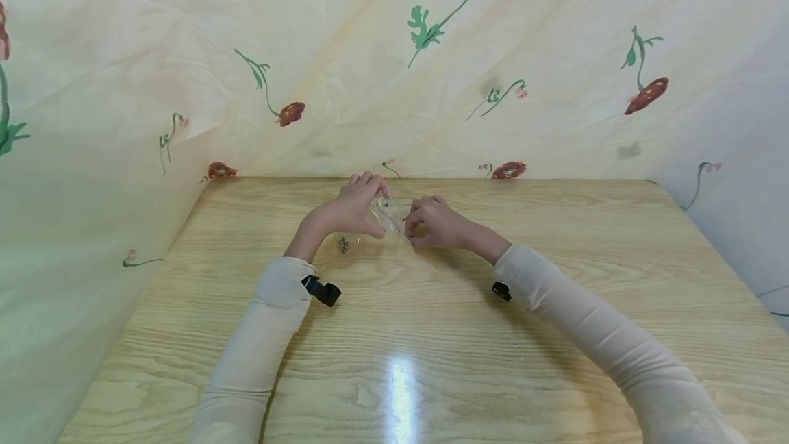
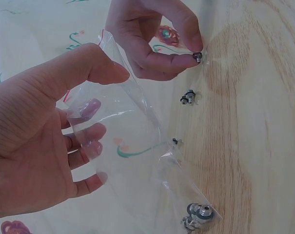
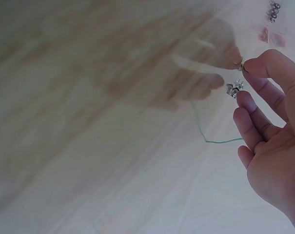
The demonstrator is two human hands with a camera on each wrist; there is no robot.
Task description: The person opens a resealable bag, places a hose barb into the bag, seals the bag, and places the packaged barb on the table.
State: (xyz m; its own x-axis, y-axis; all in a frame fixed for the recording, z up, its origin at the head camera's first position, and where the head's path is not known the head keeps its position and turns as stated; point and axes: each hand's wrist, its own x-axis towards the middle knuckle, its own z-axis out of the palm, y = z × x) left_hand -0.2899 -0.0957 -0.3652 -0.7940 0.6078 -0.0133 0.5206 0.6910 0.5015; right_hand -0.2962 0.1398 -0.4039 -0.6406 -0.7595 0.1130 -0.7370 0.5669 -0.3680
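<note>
A clear zip bag (image 2: 132, 117) with a red line at its mouth is held by my left hand (image 1: 357, 207), thumb on the near side and fingers showing through the film. Several small metal fittings (image 2: 198, 214) are gathered at the bag's bottom corner. Close to the bag's mouth, my right hand (image 1: 436, 223) pinches one small metal fitting (image 2: 198, 57) between thumb and forefinger. Between the hands, more loose fittings (image 2: 187, 97) lie on the table, along with a tiny dark piece (image 2: 174, 141). The right wrist view also shows these fittings (image 3: 234, 88) below the pinching fingertips.
The wooden table (image 1: 394, 307) runs back to a flower-printed cloth (image 1: 364, 74) hung behind it and at both sides. Black straps (image 1: 322, 291) sit at both sleeve cuffs. A bright light reflection (image 1: 401, 396) shows on the tabletop in front.
</note>
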